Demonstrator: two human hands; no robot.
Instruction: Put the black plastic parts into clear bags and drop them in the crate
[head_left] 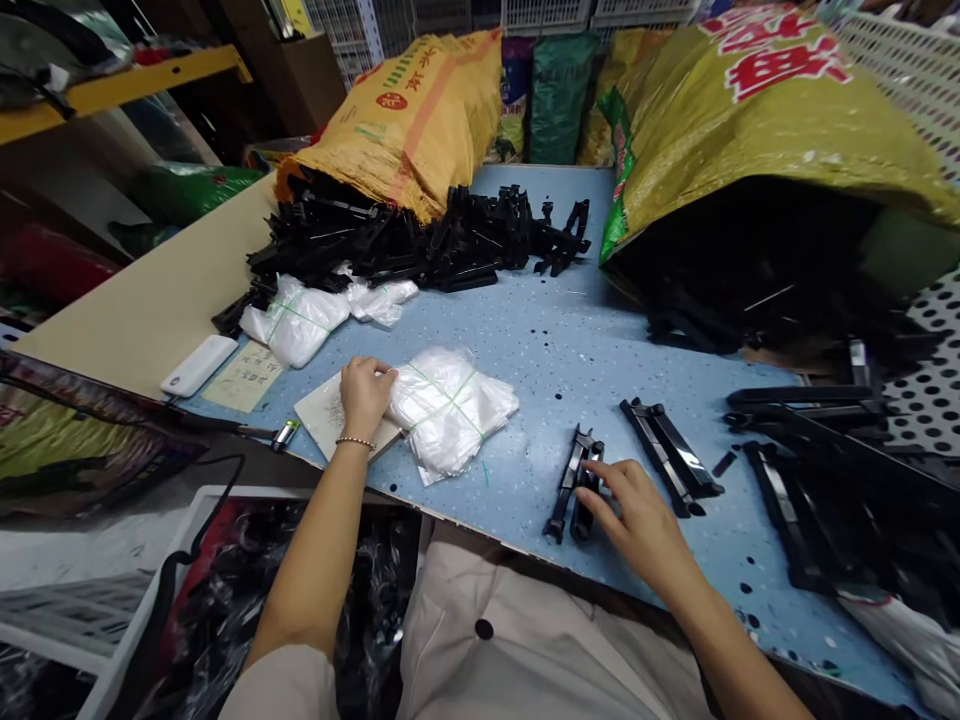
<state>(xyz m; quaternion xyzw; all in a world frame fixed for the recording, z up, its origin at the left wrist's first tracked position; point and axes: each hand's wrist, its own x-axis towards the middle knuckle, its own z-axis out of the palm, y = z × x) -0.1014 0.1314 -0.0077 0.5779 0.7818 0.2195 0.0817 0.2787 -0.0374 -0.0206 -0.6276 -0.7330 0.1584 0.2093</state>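
Note:
In the head view my left hand point(365, 398) is closed at the left edge of a bundle of clear plastic bags point(450, 405), its fingertips pinching the bag edge. Green string crosses the bundle. Beneath that hand lies a flat pale block point(322, 412) with a speckled top. My right hand point(637, 515) has its thumb and forefinger on one of two long black plastic parts point(568, 485) lying side by side near the front edge. Another pair of black parts point(671, 458) rests just beyond the right hand. What the curled lower fingers touch is hidden.
A heap of black parts point(420, 245) spills from an orange sack point(420, 110). The yellow sack point(750, 150) gapes at right, near more black parts point(862, 480). Tied bags point(296, 320), a white device point(199, 366) and a paper note point(244, 378) lie left. Below stands a white crate point(169, 580).

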